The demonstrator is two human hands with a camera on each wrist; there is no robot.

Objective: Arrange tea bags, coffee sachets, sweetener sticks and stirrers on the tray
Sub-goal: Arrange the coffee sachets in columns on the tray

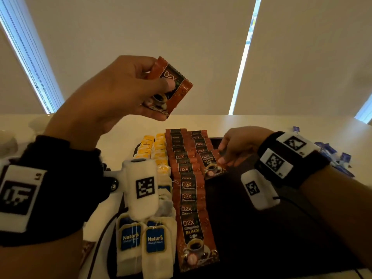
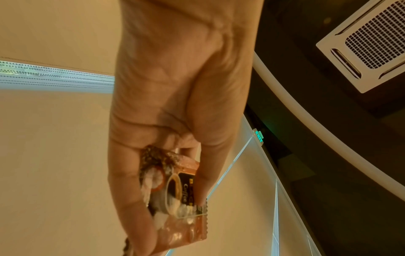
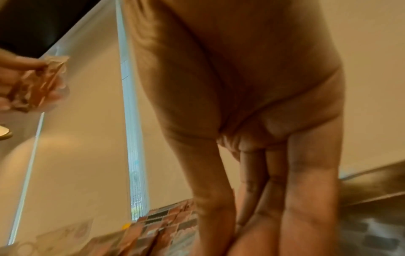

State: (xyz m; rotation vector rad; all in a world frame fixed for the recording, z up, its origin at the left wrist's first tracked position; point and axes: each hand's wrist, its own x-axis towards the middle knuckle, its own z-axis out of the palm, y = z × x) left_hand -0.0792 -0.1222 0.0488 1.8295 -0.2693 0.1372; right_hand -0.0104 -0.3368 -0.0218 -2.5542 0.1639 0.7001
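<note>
Dark tray (image 1: 281,228) bare right of coffee sachets (image 1: 187,190).

We record a pale table (image 1: 261,121) carrying a dark tray (image 1: 261,228). On the tray we list two rows of white tea bags (image 1: 155,244) with blue tags at the left, yellow tea bags (image 1: 148,147) beyond them, and two overlapping columns of brown coffee sachets (image 1: 189,196). We note blue packets (image 1: 338,158) directly on the table to the right, too small to identify, and pale cups (image 1: 7,141) at far left.
</note>
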